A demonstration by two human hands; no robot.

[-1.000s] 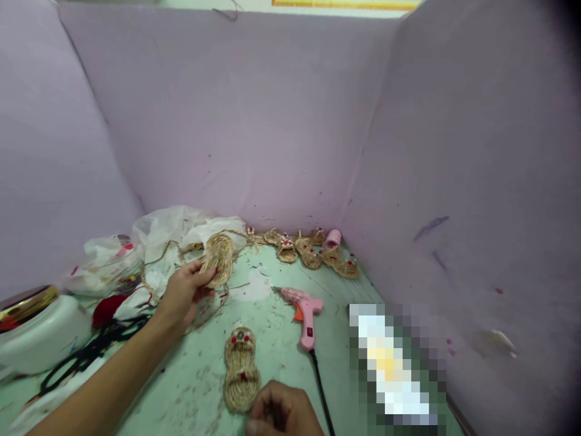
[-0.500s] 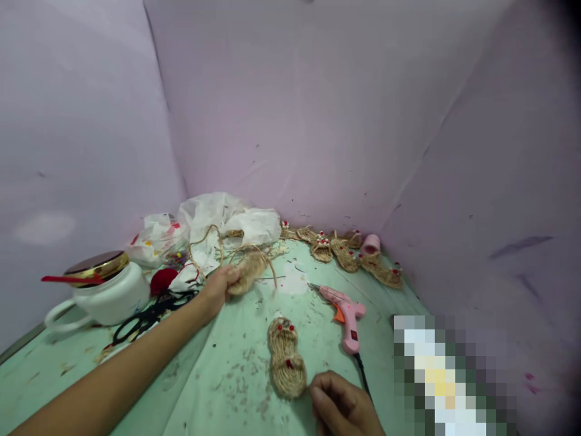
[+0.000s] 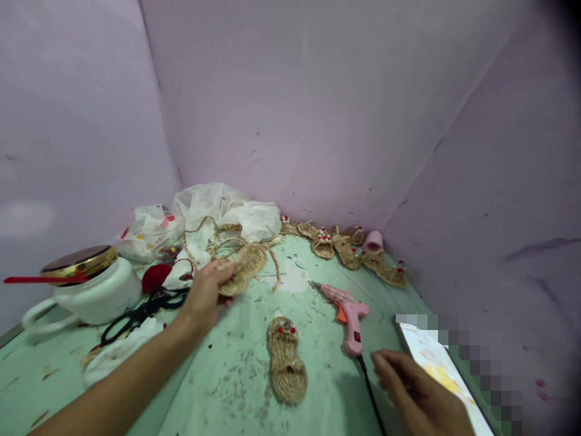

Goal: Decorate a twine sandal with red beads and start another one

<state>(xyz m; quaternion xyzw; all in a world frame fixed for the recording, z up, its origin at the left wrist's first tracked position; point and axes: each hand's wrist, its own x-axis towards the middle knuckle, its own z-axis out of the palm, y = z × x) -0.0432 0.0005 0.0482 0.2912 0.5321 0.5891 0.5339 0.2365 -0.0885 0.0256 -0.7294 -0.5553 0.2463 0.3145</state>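
My left hand (image 3: 206, 297) is closed around a braided jute slipper sole (image 3: 249, 266), raised above the table, a loose end of twine hanging beside it. On the table in front of me lies a small jute slipper (image 3: 287, 363) with red beads near its far end. My right hand (image 3: 417, 387) hovers right of that slipper, fingers loosely curled, nothing visible in them. It is close to the black cord (image 3: 370, 387) of a pink glue gun (image 3: 347, 312), which lies on its side with its nozzle pointing left and away.
At left stand a white mug (image 3: 100, 293) with a gold-rimmed lid, black scissors (image 3: 136, 315) and a red yarn ball (image 3: 157, 277). Plastic bags (image 3: 209, 203) lie behind. Several jute slippers (image 3: 347, 251) and a pink cup (image 3: 373, 240) line the back wall. A partly blurred screen (image 3: 436, 357) is at right.
My right hand has moved right, away from the jute slipper and toward the glue gun's cord. My left hand has shifted slightly left with the sole, turning it. The camera view has shifted a little.
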